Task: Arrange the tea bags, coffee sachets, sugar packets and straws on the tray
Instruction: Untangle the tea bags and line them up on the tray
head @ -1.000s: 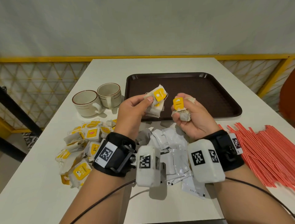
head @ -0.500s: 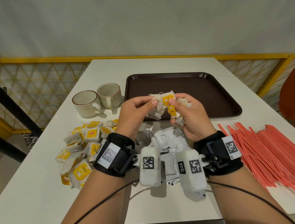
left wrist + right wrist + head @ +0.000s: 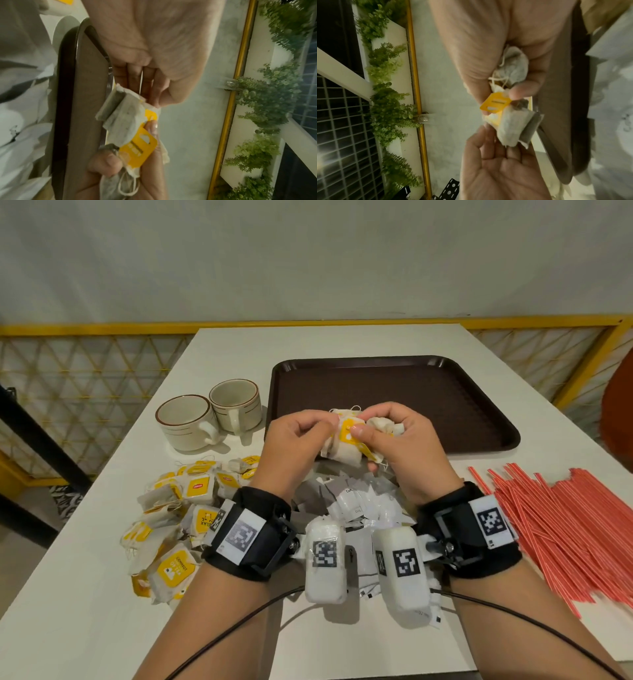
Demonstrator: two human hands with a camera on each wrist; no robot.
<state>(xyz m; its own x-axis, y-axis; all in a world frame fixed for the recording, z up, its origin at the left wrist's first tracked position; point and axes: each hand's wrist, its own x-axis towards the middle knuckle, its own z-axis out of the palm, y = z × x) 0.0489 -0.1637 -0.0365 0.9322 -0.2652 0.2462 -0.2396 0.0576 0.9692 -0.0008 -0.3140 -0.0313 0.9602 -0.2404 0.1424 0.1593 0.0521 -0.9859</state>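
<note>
Both hands meet just above the near rim of the dark brown tray [image 3: 394,385], which has nothing on it. My left hand [image 3: 305,436] pinches a small stack of tea bags [image 3: 344,451] with yellow tags. My right hand [image 3: 411,446] grips a crumpled tea bag [image 3: 382,422] in its palm and pinches a yellow tag against the left hand's stack. The left wrist view shows the stack [image 3: 123,112] under my left fingertips [image 3: 154,97] and the tag [image 3: 139,150]. In the right wrist view the crumpled bag [image 3: 513,69] lies in my right hand [image 3: 505,93].
A heap of loose tea bags [image 3: 178,508] lies at the left of the white table. White sachets [image 3: 359,501] are piled under my wrists. Red straws [image 3: 565,525] are spread at the right. Two cups [image 3: 186,422] stand left of the tray.
The hands were apart, each holding tea bags. They have come together, and the right hand's tea bag and tag now press against the left hand's stack.
</note>
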